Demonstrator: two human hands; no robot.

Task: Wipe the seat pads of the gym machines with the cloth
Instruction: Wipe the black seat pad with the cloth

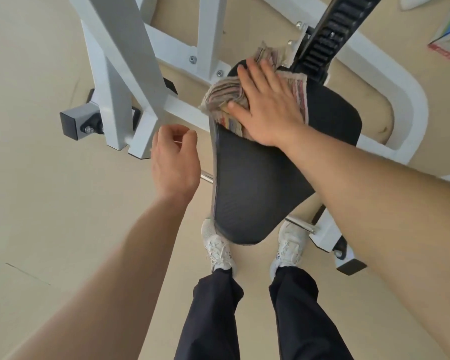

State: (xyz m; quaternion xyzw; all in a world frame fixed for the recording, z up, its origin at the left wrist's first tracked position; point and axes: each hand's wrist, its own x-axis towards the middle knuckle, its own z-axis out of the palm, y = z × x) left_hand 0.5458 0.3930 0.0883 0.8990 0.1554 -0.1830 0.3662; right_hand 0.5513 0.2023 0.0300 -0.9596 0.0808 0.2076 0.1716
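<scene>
A black seat pad (255, 188) of a white gym machine fills the middle of the view, below me. A bunched striped cloth (224, 96) lies on the pad's far end. My right hand (265, 105) presses flat on the cloth, fingers spread and pointing away from me. My left hand (174, 162) hovers beside the pad's left edge, fingers loosely curled, holding nothing and touching nothing.
The machine's white frame (120, 74) rises at the left and curves round the right side (411, 105). A black toothed adjustment bar (330, 35) slants up behind the pad. My white shoes (218, 245) stand at the pad's near end on a beige floor.
</scene>
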